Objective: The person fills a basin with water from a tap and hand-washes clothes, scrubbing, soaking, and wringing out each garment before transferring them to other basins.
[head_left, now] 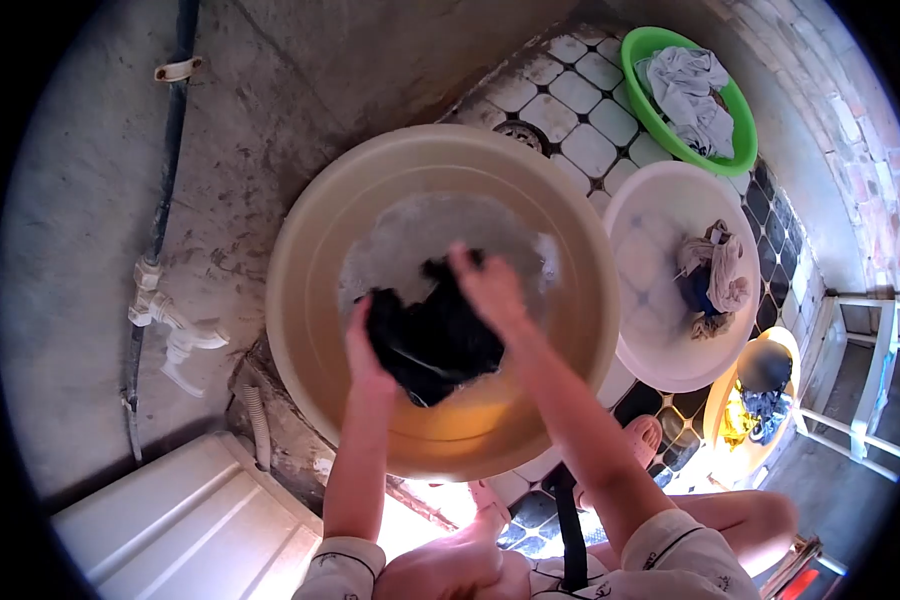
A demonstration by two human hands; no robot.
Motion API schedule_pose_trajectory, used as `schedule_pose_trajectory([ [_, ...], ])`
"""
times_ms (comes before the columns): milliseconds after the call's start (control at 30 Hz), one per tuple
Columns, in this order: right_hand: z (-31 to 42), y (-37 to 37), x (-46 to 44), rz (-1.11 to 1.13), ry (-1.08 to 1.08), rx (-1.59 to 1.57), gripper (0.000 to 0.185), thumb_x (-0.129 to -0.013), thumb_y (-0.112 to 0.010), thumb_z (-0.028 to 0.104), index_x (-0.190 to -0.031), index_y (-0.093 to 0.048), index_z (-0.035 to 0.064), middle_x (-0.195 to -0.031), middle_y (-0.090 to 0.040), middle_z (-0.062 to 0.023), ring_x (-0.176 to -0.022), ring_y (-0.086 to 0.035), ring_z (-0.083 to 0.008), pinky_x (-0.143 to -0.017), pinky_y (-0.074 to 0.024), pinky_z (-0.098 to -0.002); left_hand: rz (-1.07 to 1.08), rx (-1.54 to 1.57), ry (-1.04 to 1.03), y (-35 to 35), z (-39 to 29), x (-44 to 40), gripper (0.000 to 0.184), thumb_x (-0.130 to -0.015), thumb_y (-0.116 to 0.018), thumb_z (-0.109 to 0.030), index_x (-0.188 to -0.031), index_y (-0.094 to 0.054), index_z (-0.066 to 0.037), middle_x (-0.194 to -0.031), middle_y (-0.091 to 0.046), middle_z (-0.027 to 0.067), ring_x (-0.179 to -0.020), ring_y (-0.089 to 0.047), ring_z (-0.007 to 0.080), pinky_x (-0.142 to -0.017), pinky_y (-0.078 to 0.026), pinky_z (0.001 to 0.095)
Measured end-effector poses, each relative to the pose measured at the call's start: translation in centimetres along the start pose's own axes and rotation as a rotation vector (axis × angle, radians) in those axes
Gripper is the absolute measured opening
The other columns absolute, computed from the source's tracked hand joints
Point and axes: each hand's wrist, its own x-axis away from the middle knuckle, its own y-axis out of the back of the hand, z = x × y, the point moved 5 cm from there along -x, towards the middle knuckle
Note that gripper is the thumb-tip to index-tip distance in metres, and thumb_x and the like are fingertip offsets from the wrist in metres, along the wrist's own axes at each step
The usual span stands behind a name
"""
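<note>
A bunched black cloth garment (pixel 435 340) is stretched between my hands above the soapy water in a large beige basin (pixel 305 270). My left hand (pixel 367 350) grips its left edge, with the thumb side against the cloth. My right hand (pixel 490 292) holds the upper right part, fingers closed round it. The garment looks wet, and its exact kind cannot be made out. Greyish water (pixel 410 225) with some foam lies in the basin beneath it.
Right of the basin stands a white tub (pixel 640 350) with wet clothes (pixel 720 270). Beyond it is a green basin (pixel 745 130) with pale laundry (pixel 692 90). A yellow basin (pixel 715 425) holds more clothes. A tap (pixel 185 335) juts from the left wall above a white ridged lid (pixel 190 520).
</note>
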Motion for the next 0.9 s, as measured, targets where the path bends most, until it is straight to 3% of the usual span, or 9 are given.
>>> schedule_pose_trajectory([
  [67, -2.5, 3.0, -3.4, -0.061, -0.123, 0.112, 0.071, -0.08, -0.036, 0.063, -0.112, -0.053, 0.0024, -0.11, -0.053, -0.025, -0.101, -0.052, -0.0392, -0.088, -0.0394, -0.0412, -0.035, -0.004, -0.018, 2.8, -2.2, -0.6, 0.049, -0.084, -0.048, -0.044, -0.116, -0.049, -0.007, -0.113, -0.053, 0.007, -0.105, -0.05, 0.0225, -0.094, -0.038, 0.0366],
  [133, -1.4, 2.9, -3.2, -0.177, 0.058, 0.32, 0.073, -0.079, -0.034, 0.065, -0.12, -0.046, 0.0061, -0.117, -0.049, -0.0237, -0.104, -0.049, -0.0403, -0.09, -0.0367, -0.0462, -0.15, -0.37, -0.063, 6.8, -3.2, -3.4, 0.072, -0.077, -0.057, -0.049, -0.128, -0.034, -0.003, -0.119, -0.049, 0.0131, -0.111, -0.046, 0.025, -0.097, -0.035, 0.0364],
  [233, 1.1, -0.5, -1.9, -0.363, 0.639, 0.702, 0.073, -0.078, -0.038, 0.065, -0.129, -0.035, 0.0138, -0.127, -0.041, -0.0194, -0.112, -0.042, -0.0414, -0.093, -0.0319, -0.0524, -0.494, -1.71, -1.085, 4.7, -2.4, -4.5, 0.096, -0.066, -0.069, -0.049, -0.133, -0.021, 0.001, -0.116, -0.049, 0.0195, -0.109, -0.047, 0.029, -0.094, -0.037, 0.0365],
  [333, -0.1, -4.7, -3.2, -0.212, 0.975, 0.784, 0.068, -0.076, -0.045, 0.061, -0.128, -0.037, 0.0179, -0.129, -0.039, -0.0153, -0.115, -0.037, -0.0418, -0.095, -0.0284, -0.0556, -0.644, -1.924, -0.892, 0.8, -2.4, -5.0, 0.106, -0.056, -0.077, -0.045, -0.13, -0.018, 0.003, -0.116, -0.047, 0.0228, -0.107, -0.047, 0.0334, -0.091, -0.038, 0.0377],
  [433, 0.0, -4.7, -6.4, -0.055, 0.925, 0.882, 0.059, -0.076, -0.052, 0.053, -0.12, -0.048, 0.0143, -0.122, -0.045, -0.0156, -0.11, -0.039, -0.0429, -0.092, -0.0334, -0.0508, -0.229, -1.752, -0.557, 0.4, -3.4, -7.5, 0.095, -0.057, -0.079, -0.041, -0.122, -0.026, 0.003, -0.117, -0.045, 0.0213, -0.106, -0.047, 0.0316, -0.089, -0.038, 0.0382],
  [567, -2.5, -6.5, -10.2, -0.34, 0.618, 0.447, 0.046, -0.076, -0.057, 0.041, -0.108, -0.057, 0.0084, -0.113, -0.05, -0.0159, -0.103, -0.044, -0.0406, -0.086, -0.0385, -0.0464, -0.172, -0.931, -0.555, 3.3, -3.2, -9.4, 0.084, -0.06, -0.078, -0.041, -0.118, -0.033, 0.0, -0.12, -0.045, 0.0175, -0.108, -0.045, 0.0244, -0.091, -0.036, 0.0354],
  [667, 0.0, -5.3, -5.1, -0.187, 0.262, 0.311, 0.038, -0.072, -0.06, 0.034, -0.097, -0.06, 0.0048, -0.107, -0.052, -0.0156, -0.1, -0.046, -0.0381, -0.082, -0.0413, -0.0424, -0.058, -0.322, -0.143, 4.2, 0.5, -10.1, 0.078, -0.066, -0.068, -0.053, -0.118, -0.039, -0.003, -0.121, -0.044, 0.0144, -0.108, -0.046, 0.0243, -0.093, -0.036, 0.0352],
  [800, 4.4, -5.3, 8.1, -0.183, 0.801, 0.333, 0.035, -0.064, -0.065, 0.032, -0.087, -0.059, 0.0064, -0.112, -0.048, -0.0078, -0.111, -0.037, -0.0307, -0.086, -0.0297, -0.0526, 0.536, 0.086, 0.214, -1.2, 2.0, -7.0, 0.065, -0.076, -0.046, -0.064, -0.111, -0.05, -0.009, -0.112, -0.051, 0.0072, -0.102, -0.049, 0.0212, -0.091, -0.038, 0.0361],
  [900, 6.3, -5.9, 11.6, -0.209, 1.088, 0.335, 0.028, -0.06, -0.067, 0.031, -0.074, -0.058, 0.0074, -0.107, -0.051, -0.0057, -0.099, -0.044, -0.0275, -0.08, -0.0313, -0.0499, 0.455, 0.019, 0.079, -0.5, 2.6, -6.1, 0.058, -0.078, -0.046, -0.059, -0.108, -0.052, -0.009, -0.104, -0.055, 0.0062, -0.094, -0.052, 0.0215, -0.086, -0.042, 0.0367],
])
